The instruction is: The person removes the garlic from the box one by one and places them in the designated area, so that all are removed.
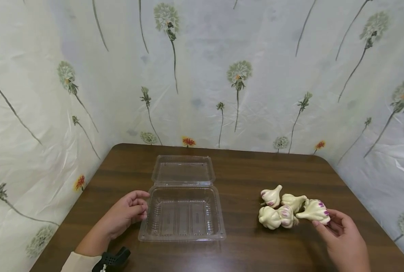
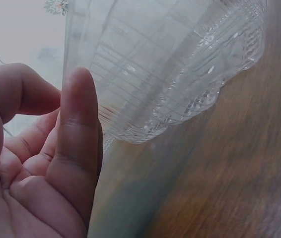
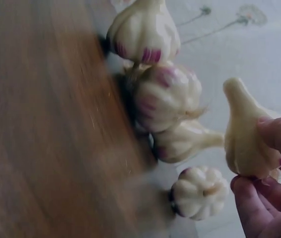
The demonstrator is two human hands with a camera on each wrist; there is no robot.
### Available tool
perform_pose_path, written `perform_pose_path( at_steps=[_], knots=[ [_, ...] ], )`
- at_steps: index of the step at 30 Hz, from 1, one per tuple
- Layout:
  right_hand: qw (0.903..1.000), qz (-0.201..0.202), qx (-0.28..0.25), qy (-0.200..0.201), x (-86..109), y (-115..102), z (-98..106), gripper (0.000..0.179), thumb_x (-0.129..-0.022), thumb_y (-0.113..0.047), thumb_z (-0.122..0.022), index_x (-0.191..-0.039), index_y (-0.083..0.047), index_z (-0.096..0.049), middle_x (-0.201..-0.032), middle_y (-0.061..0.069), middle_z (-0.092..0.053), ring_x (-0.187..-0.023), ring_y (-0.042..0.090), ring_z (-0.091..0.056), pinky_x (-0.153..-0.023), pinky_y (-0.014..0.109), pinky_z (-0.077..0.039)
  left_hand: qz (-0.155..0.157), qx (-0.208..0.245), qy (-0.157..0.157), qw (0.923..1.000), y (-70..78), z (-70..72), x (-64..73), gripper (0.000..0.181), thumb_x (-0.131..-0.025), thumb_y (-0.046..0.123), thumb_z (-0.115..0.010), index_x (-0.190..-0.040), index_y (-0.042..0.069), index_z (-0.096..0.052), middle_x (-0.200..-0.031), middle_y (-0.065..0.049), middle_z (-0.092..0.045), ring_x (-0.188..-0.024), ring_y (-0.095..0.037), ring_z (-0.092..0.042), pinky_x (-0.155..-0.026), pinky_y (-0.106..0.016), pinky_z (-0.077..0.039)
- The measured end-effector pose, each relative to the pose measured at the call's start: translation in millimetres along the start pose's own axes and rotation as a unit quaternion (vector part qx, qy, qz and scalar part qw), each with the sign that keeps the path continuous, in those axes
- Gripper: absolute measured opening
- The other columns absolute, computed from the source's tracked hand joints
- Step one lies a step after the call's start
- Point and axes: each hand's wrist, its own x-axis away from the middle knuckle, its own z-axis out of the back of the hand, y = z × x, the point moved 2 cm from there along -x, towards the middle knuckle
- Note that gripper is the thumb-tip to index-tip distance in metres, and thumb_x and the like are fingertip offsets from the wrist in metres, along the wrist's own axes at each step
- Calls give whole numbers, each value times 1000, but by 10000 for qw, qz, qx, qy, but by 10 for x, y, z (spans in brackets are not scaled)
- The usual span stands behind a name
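Note:
A clear plastic clamshell container (image 1: 182, 236) stands on the table with its lid (image 1: 183, 170) folded back flat. My left hand (image 1: 128, 211) is at its left rim. In the left wrist view the thumb and a bent finger meet at the container's (image 2: 155, 64) edge and pinch it. My right hand (image 1: 344, 234) holds a white garlic bulb (image 1: 315, 211) with purple marks between thumb and fingers. Seen from the right wrist, this held garlic bulb (image 3: 247, 139) is upright, neck up in the picture. Several other garlic bulbs (image 1: 270, 218) lie close together just left of it.
The brown wooden table (image 1: 242, 170) has rounded far corners. Behind and beside it hangs a pale sheet (image 1: 202, 68) printed with dandelions. A black strap (image 1: 111, 260) is around the left wrist. Bare wood lies between the container and the garlic.

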Motion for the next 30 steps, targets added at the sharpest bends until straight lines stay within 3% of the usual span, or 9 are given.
perform_pose_path(
  at_steps=[1, 5, 16, 30],
  knots=[
    [9999, -34, 49, -91, -7, 17, 12, 69, -101, -32, -71, -146, 9, -39, -136, 30, -53, -92, -31, -42, -69, 5, -50, 9, -1, 9, 10000, 2, 1, 1, 46, -105, 2, -56, -146, -8, -37, -97, -1, -62, -82, -13, -66, -79, -25, -61],
    [9994, -63, 169, -294, -24, 86, 46, 74, -102, -37, -69, -149, 10, -36, -140, 34, -49, -93, -32, -38, -67, 5, -49, 41, 66, 12, 10000, -1, 5, 6, 46, -105, 2, -56, -146, -7, -37, -98, -1, -62, -83, -12, -67, -79, -25, -61],
    [9983, 0, 504, -283, -36, 256, 66, 73, -100, -39, -71, -148, 8, -41, -139, 36, -52, -91, -34, -33, -64, 4, -45, 22, 171, -46, 9998, -12, 2, -6, 45, -104, 3, -58, -144, -5, -39, -98, 0, -62, -84, -11, -67, -80, -25, -61],
    [9951, -373, 629, -667, -112, 355, 87, 79, -102, -47, -65, -151, 8, -38, -143, 37, -48, -88, -33, -33, -63, 9, -49, 68, 195, -5, 9998, -25, 12, -8, 44, -105, 3, -58, -144, -4, -40, -99, -1, -62, -84, -12, -67, -80, -25, -61]
  ],
)
